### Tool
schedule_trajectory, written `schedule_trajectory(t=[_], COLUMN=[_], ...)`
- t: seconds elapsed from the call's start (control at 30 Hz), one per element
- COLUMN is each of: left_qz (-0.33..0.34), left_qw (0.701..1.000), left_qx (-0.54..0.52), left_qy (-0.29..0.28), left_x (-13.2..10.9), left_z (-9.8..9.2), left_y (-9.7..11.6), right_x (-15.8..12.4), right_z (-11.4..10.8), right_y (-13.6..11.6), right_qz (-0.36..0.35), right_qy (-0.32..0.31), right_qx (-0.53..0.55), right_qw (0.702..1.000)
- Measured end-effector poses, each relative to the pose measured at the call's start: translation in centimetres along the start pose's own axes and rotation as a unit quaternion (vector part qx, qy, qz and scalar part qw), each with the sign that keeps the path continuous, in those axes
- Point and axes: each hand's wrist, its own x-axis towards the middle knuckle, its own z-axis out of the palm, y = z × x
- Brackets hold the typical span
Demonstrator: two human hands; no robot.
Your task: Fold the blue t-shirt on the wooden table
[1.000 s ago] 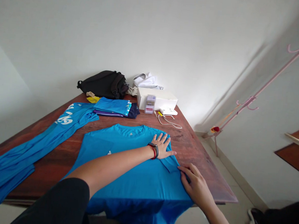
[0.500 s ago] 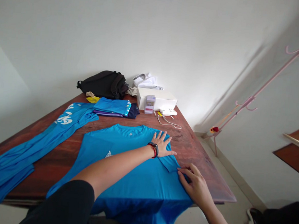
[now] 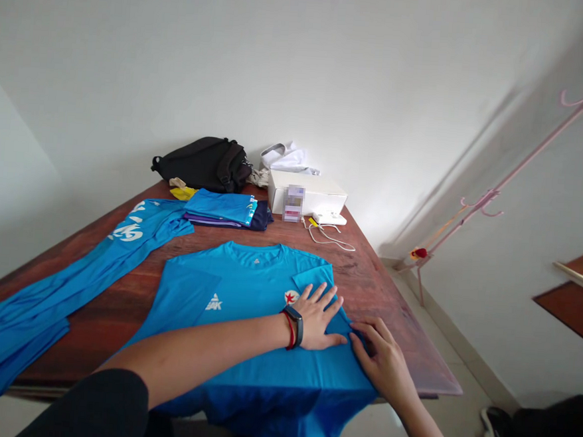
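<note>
A blue T-shirt (image 3: 252, 279) lies spread face up, its collar toward the far side and its lower part hanging over the table's near edge. White lettering and a small round red-and-white badge show on its chest. Both sleeves are folded inward over the front. My left hand (image 3: 317, 319), with a dark band and a red string at the wrist, lies flat on the shirt's right side, fingers spread. At the shirt's right edge, my right hand (image 3: 381, 358) is closed, thumb and fingertips pinching the fabric there.
Along the left of the wooden table (image 3: 380, 298) stretches another blue garment (image 3: 88, 271). Farther back are a stack of folded clothes (image 3: 222, 207), a black bag (image 3: 200, 163), a white box (image 3: 320, 192) and a white cable (image 3: 337, 242). A pink coat stand (image 3: 525, 155) leans at right.
My left hand has slid toward me from the shoulder, still flat on the shirt, uncovering the folded right sleeve and the badge. My right hand has stayed at the edge.
</note>
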Motion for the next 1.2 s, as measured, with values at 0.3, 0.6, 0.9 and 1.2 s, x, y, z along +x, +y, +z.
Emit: schedule_trajectory(t=[0.3,0.6,0.9,1.2], left_qz=[0.029,0.088,0.033,0.023], left_qw=[0.997,0.987,0.996,0.996], left_qx=[0.057,0.127,0.069,0.063], left_qy=[0.053,0.050,0.053,0.053], left_x=[-0.6,-1.9,-1.9,-1.3], left_z=[-0.4,-2.3,-3.0,-2.9], left_y=[0.5,2.0,2.3,1.9], right_x=[0.1,0.1,-0.1,1.8], right_z=[0.1,0.3,0.3,-0.2], right_y=[0.0,0.9,0.8,-0.8], right_qz=[0.010,0.011,0.010,0.016], right_qy=[-0.009,-0.012,-0.021,-0.075], right_qx=[-0.007,0.011,0.014,-0.056], right_qw=[1.000,1.000,1.000,0.995])
